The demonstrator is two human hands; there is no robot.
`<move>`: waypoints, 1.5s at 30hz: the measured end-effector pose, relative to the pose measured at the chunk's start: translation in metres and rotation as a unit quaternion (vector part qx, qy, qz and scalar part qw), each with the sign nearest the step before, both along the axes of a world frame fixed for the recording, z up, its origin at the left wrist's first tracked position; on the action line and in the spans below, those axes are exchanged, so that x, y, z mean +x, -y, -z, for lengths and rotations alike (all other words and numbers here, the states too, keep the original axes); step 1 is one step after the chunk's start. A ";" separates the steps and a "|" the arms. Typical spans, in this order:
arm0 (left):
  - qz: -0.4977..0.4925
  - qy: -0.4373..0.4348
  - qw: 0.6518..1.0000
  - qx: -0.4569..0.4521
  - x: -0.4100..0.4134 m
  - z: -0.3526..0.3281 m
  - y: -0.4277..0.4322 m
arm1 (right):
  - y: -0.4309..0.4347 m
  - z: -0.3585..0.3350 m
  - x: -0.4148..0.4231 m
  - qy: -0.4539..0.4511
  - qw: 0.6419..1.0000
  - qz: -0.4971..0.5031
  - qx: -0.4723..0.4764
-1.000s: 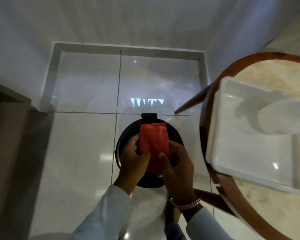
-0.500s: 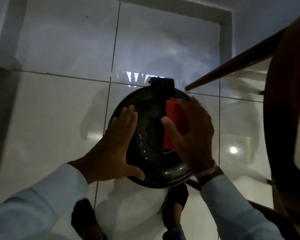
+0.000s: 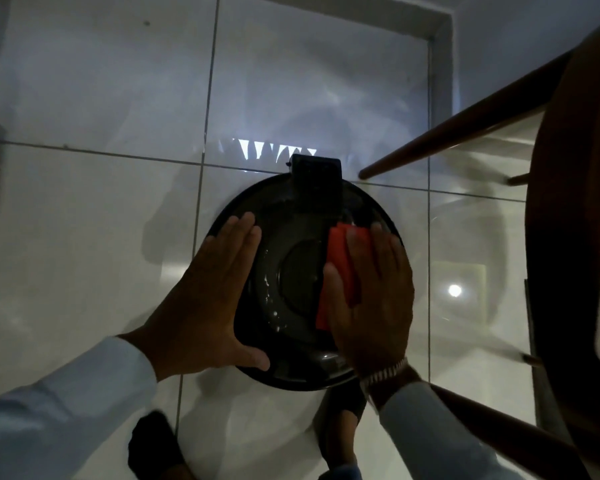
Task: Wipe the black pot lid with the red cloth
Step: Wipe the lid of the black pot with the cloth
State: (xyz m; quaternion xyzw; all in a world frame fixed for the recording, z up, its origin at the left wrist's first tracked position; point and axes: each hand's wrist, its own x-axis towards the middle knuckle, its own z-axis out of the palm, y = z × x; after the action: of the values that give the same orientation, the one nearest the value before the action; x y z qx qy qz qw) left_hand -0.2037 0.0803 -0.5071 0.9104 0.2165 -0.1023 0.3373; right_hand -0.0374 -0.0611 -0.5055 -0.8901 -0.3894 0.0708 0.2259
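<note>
little moved: right hand (image 3: 373, 299) still presses red cloth (image 3: 340, 261).

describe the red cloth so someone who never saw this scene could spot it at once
Over the white tiled floor, a round black pot lid fills the middle of the view. On its right half, pressed under the right hand, lies a folded red cloth. It is the only bright red thing in the dim scene.
</note>
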 end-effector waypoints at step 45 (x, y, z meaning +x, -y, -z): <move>-0.017 0.023 0.999 -0.023 -0.004 0.008 -0.002 | -0.090 -0.016 0.044 -0.097 0.994 0.039 -0.008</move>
State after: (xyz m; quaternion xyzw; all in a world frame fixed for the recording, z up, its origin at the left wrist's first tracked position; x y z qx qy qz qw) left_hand -0.2078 0.0820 -0.5151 0.9007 0.2217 -0.0807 0.3648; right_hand 0.0064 0.0289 -0.4894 -0.8953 -0.3302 0.1512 0.2581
